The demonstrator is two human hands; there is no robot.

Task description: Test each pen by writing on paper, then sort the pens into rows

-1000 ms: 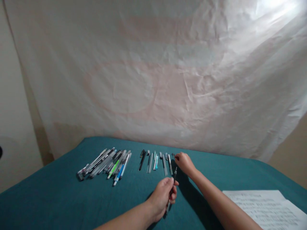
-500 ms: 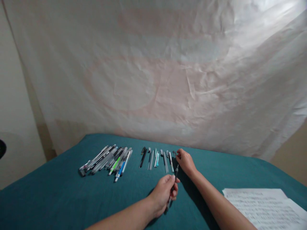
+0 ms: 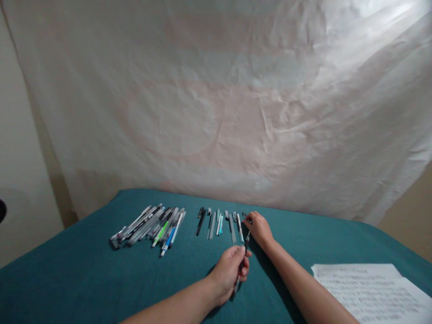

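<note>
My left hand [image 3: 231,272] is closed around a dark pen [image 3: 242,261] whose tip points away from me, over the teal tablecloth [image 3: 84,283]. My right hand [image 3: 259,227] reaches further out, its fingers pinched on a small dark pen cap [image 3: 245,216] at the right end of a row of pens [image 3: 219,223] laid side by side. To the left lies a loose heap of several pens [image 3: 148,227], grey, black, green and blue.
Printed white paper sheets [image 3: 371,292] lie at the near right of the table. A wrinkled white sheet [image 3: 219,103] hangs behind the table as a backdrop. A beige wall [image 3: 20,171] stands at the left.
My right hand has shifted slightly at the row's right end, staying pinched on the cap. The left hand keeps the pen, barely moved. The camera tilted a little.
</note>
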